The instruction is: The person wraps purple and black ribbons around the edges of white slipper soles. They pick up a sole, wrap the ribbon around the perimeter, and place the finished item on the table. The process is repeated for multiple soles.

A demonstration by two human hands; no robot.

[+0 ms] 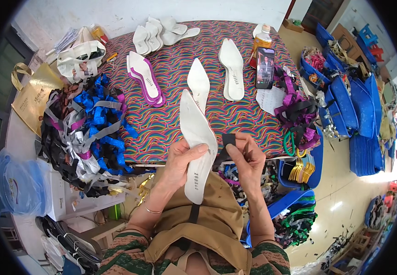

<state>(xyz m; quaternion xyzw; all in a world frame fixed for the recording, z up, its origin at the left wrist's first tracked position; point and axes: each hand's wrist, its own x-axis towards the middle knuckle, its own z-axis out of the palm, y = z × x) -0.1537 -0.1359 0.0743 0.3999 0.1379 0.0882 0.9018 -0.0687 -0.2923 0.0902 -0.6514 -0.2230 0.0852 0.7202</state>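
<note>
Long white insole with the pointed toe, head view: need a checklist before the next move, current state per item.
1. Left hand gripping the long white insole, thumb on its face: ok.
2. Right hand pinching the short black strip: ok.
3. Strip touching the insole's edge: cannot tell, they overlap closely in view.
4. Flat white insole on the table beyond, fully visible: not ok, held insole covers part.
5. Black rectangular smartphone apart from both hands: ok.
</note>
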